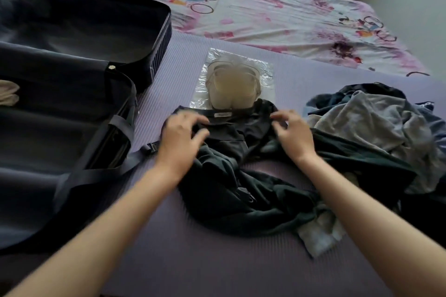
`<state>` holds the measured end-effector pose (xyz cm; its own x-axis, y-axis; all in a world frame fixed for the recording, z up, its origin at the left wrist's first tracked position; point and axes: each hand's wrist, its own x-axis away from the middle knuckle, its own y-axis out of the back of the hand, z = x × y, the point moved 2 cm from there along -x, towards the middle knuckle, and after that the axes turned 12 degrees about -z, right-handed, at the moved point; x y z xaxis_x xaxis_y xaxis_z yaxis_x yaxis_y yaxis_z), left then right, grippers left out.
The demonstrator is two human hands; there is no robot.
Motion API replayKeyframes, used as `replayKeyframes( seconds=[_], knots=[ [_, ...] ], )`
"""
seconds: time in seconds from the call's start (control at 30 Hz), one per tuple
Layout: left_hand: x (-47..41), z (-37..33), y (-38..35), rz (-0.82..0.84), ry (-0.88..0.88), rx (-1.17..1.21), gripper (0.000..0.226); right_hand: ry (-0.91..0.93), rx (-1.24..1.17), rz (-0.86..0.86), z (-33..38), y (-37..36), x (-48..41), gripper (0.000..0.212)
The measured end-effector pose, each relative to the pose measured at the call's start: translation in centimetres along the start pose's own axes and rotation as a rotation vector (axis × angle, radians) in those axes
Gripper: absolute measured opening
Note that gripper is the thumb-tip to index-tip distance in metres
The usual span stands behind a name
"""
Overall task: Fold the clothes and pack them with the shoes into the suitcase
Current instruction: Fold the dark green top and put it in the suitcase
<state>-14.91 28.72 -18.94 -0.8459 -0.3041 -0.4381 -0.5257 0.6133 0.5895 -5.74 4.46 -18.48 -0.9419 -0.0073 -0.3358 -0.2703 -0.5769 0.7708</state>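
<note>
While dark green soft-knit garment (241, 190) lies crumpled on purple ribbed mat (193, 260), beside open navy suitcase (72, 132), left hand (181, 137) and right hand (293, 135) sit bent-fingered at its labelled top edge; grip unclear, blurred. Limp, light, drapey: likely best pinched at both top corners.

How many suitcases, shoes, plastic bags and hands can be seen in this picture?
Suitcase: 1
Shoes: 2 (blurred, side by side on the bag)
Plastic bag: 1
Hands: 2, left hand and right hand
Total: 6
</note>
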Motion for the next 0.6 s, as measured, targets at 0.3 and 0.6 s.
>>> replayKeyframes(
  seconds=[0.3, 0.6],
  knots=[
    [13.5, -1.0, -0.2, 0.288, -0.330, -0.189, 0.052, 0.093, 0.232, 0.213, -2.7, 3.5, 17.4, 0.027],
    [11.2, 2.8, 4.5, 0.156, -0.125, -0.164, 0.020, -0.330, -0.218, 0.247, 3.0, 2.4, 25.6, 0.018]
  ],
)
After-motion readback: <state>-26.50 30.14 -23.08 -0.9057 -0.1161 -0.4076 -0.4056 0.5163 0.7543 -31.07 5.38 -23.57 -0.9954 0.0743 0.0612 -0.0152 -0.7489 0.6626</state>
